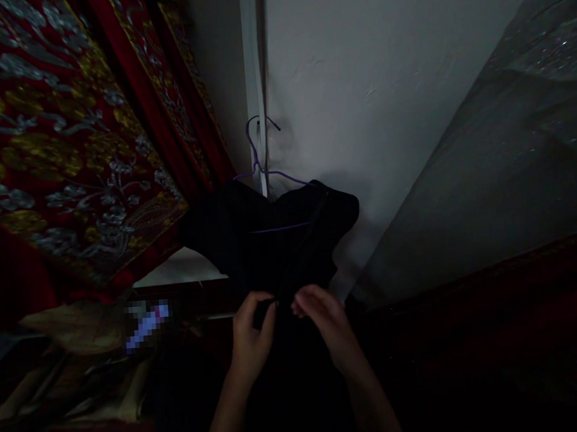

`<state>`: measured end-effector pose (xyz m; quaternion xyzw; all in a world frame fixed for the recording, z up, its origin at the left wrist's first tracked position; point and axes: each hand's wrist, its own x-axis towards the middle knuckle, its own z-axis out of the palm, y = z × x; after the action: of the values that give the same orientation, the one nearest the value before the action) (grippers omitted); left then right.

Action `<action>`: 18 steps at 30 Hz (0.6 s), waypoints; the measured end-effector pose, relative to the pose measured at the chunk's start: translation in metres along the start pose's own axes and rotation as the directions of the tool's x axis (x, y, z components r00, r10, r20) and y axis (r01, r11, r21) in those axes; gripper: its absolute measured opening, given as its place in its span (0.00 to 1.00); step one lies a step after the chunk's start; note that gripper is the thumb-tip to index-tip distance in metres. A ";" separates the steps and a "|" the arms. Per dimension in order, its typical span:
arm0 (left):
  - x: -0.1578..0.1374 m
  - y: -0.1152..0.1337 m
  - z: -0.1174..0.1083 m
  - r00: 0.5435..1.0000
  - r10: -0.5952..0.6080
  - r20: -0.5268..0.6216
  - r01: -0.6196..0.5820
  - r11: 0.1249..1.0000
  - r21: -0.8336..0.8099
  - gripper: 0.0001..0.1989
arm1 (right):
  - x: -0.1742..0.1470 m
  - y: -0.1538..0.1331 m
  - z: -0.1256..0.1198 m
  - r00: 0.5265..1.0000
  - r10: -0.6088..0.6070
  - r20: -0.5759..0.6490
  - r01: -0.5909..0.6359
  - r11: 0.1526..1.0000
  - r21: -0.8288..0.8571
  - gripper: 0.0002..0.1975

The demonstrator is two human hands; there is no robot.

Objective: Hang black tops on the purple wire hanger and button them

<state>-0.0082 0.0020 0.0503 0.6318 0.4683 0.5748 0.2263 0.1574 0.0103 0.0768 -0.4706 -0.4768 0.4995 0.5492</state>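
Fabric of deep red (78, 137), thickly embroidered with gold and silver flowers, drapes at far left. Below it a blue item (146, 328), blurred into pixels, lies among dim clutter. The left hand (251, 335) has thumb and index tips together on the front of a black, short-sleeved cloth garment (294, 264), below the lower bar of its hanger. That purple wire hanger (257, 166) carries the garment by the shoulders, its hook at a narrow white upright strip (251, 49). Right of the left hand, just apart from it, the right hand (327, 321) curls its fingers at the garment; whether it grips cloth cannot be told. Beyond stands a pale wall (358, 75), then translucent plastic sheeting (523, 136).
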 end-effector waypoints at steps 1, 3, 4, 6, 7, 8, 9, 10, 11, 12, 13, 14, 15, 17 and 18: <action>-0.004 0.001 0.004 0.999 -0.015 -0.041 0.013 0.999 -0.053 0.04 | -0.005 -0.002 0.009 0.994 0.024 0.109 -0.021 0.999 -0.033 0.16; -0.011 0.004 0.010 0.989 -0.052 -0.141 0.031 0.989 -0.146 0.11 | -0.007 -0.010 0.021 0.978 0.020 0.209 0.010 0.990 -0.140 0.14; -0.014 0.005 0.012 0.980 -0.075 -0.183 0.041 0.982 -0.183 0.14 | -0.005 -0.014 0.024 0.977 0.013 0.213 0.030 0.979 -0.200 0.12; -0.018 0.008 0.013 0.969 -0.120 -0.217 0.068 0.970 -0.233 0.18 | -0.001 -0.019 0.027 0.978 0.020 0.209 0.041 0.957 -0.286 0.10; -0.019 0.009 0.013 0.968 -0.134 -0.213 0.080 0.966 -0.246 0.19 | -0.001 -0.019 0.028 0.978 0.024 0.207 0.039 0.954 -0.296 0.11; -0.020 0.010 0.012 0.969 -0.139 -0.204 0.086 0.964 -0.250 0.19 | -0.001 -0.017 0.028 0.980 0.023 0.199 0.036 0.957 -0.287 0.11; -0.020 0.010 0.011 0.971 -0.136 -0.194 0.086 0.965 -0.248 0.18 | -0.003 -0.014 0.029 0.982 0.019 0.186 0.031 0.964 -0.264 0.12; -0.019 0.011 0.010 0.974 -0.128 -0.185 0.081 0.967 -0.242 0.18 | -0.006 -0.009 0.031 0.986 0.013 0.167 0.027 0.972 -0.234 0.13; -0.018 0.011 0.010 0.977 -0.117 -0.177 0.075 0.970 -0.231 0.17 | -0.009 -0.005 0.032 0.989 0.009 0.146 0.021 0.979 -0.204 0.14; -0.017 0.011 0.009 0.979 -0.107 -0.171 0.067 0.973 -0.220 0.16 | -0.012 -0.001 0.034 0.992 0.009 0.129 0.015 0.983 -0.184 0.15; -0.016 0.010 0.010 0.981 -0.099 -0.170 0.062 0.976 -0.209 0.15 | -0.014 0.002 0.035 0.993 0.012 0.116 0.008 0.985 -0.173 0.16; -0.015 0.011 0.010 0.981 -0.094 -0.173 0.059 0.978 -0.200 0.15 | -0.016 0.004 0.036 0.994 0.017 0.108 0.002 0.986 -0.167 0.16; -0.015 0.011 0.011 0.979 -0.092 -0.180 0.057 0.980 -0.192 0.14 | -0.016 0.004 0.036 0.995 0.022 0.102 -0.005 0.986 -0.165 0.17; -0.014 0.013 0.013 0.977 -0.094 -0.194 0.058 0.981 -0.188 0.14 | -0.015 0.003 0.035 0.995 0.032 0.097 -0.017 0.988 -0.155 0.17; -0.014 0.014 0.014 0.976 -0.100 -0.194 0.062 0.980 -0.191 0.13 | -0.013 0.002 0.034 0.995 0.033 0.098 -0.019 0.989 -0.148 0.18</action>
<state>0.0112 -0.0124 0.0514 0.5267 0.4591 0.6673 0.2581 0.1228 -0.0016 0.0773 -0.4904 -0.5329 0.4932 0.4820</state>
